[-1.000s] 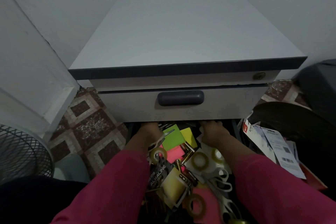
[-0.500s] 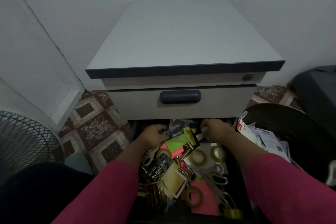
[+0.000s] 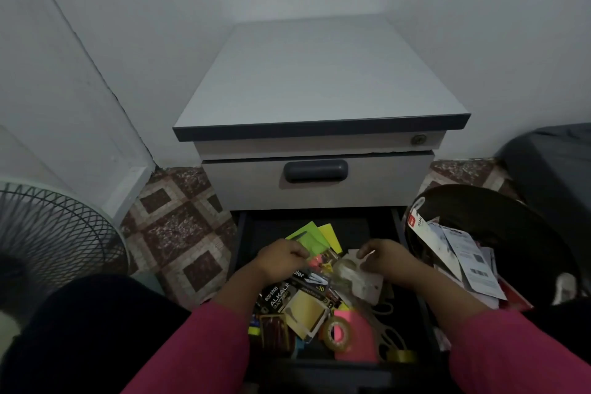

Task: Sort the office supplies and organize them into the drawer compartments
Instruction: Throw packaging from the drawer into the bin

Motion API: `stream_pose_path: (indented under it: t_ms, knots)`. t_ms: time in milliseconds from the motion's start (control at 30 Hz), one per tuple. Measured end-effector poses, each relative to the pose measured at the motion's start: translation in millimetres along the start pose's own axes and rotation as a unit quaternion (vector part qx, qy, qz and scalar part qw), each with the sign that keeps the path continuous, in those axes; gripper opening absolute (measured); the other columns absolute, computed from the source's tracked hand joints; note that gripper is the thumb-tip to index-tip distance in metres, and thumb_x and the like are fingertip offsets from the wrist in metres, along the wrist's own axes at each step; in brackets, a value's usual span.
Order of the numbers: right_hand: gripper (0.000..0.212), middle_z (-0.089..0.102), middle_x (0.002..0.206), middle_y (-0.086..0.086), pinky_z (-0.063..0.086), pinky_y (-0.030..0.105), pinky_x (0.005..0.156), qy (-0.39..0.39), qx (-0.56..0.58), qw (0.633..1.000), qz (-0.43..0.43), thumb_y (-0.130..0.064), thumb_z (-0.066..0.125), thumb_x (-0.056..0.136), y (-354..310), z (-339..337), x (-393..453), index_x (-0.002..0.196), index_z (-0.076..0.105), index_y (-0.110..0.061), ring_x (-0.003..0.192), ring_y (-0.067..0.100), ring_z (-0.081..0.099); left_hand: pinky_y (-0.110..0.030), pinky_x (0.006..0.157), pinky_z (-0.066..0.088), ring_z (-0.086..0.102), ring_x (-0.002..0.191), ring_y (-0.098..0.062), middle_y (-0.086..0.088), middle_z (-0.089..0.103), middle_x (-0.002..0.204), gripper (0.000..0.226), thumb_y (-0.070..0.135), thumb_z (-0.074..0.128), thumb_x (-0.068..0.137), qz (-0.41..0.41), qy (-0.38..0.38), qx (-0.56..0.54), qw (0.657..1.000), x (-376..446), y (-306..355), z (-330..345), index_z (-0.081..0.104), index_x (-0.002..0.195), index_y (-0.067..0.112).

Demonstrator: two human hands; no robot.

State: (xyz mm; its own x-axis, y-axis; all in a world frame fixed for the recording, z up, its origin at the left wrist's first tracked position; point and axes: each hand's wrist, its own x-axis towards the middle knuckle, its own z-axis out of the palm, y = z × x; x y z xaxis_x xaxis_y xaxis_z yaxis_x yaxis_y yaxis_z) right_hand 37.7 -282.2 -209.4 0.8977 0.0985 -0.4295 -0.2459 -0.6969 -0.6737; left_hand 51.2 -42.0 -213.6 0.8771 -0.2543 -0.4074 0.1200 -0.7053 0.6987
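The open drawer [image 3: 412,253] under the cabinet is a jumbled heap. Left hand [image 3: 281,257] is curled, pinching the near edge of the green sticky pad [image 3: 308,238] at the far side. Right hand [image 3: 385,257] grips a clear plastic blister pack [image 3: 361,278] mid-pile. Both look light: the pad is floppy, so grab it by the bound edge; the pack is probably slick and crinkly, better held by its rim. The tape roll [image 3: 337,333] lies near the front and should hook easily through its hole.

grey cabinet [image 3: 319,80], pink sleeves [image 3: 204,345], green and yellow notes [image 3: 311,240], brown diamond-patterned floor tiles [image 3: 179,227]
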Motion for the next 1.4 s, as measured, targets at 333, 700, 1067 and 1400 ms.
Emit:
stream_pose_path:
  t_ms: [333, 700, 1067, 1400]
  knots:
    - [0.010, 0.059, 0.069, 0.008, 0.045, 0.016, 0.042, 0.082, 0.215, 0.971, 0.069, -0.001, 0.062, 0.088, -12, 26, -26, 0.097, 0.060, 0.004, 0.056, 0.016, 0.055, -0.024, 0.095, 0.045, 0.055, 0.118, -0.016, -0.002, 0.059, 0.128, 0.044, 0.007, 0.066, 0.085, 0.028, -0.019, 0.092, 0.995, -31, -6, 17, 0.059, 0.128, 0.012]
    - [0.051, 0.062, 0.110, 0.009, 0.052, 0.030, 0.082, -0.026, 0.024, 0.996, 0.079, -0.028, 0.079, 0.077, -14, 65, -48, 0.116, 0.056, -0.004, 0.098, 0.020, 0.061, -0.030, 0.096, 0.046, 0.056, 0.116, -0.026, -0.011, 0.057, 0.131, 0.047, 0.005, 0.065, 0.084, 0.036, 0.010, 0.191, 0.981, -53, -16, 19, 0.060, 0.129, 0.013]
    - [0.036, 0.065, 0.105, 0.016, 0.051, 0.032, 0.069, 0.084, 0.063, 0.992, 0.073, -0.021, 0.070, 0.085, -11, 54, -47, 0.113, 0.059, 0.000, 0.090, 0.028, 0.064, -0.027, 0.082, 0.042, 0.054, 0.112, -0.025, -0.009, 0.054, 0.127, 0.054, 0.025, 0.076, 0.079, -0.024, -0.008, 0.176, 0.984, -70, -5, 16, 0.052, 0.127, 0.016]
    - [0.034, 0.065, 0.108, 0.015, 0.051, 0.032, 0.078, 0.081, 0.088, 0.988, 0.095, -0.019, 0.071, 0.083, -5, 36, -50, 0.111, 0.063, -0.001, 0.096, 0.027, 0.063, -0.033, 0.084, 0.051, 0.058, 0.107, -0.025, -0.011, 0.059, 0.123, 0.077, -0.002, 0.078, 0.069, -0.053, -0.092, 0.156, 0.982, -80, -7, 2, 0.042, 0.134, 0.016]
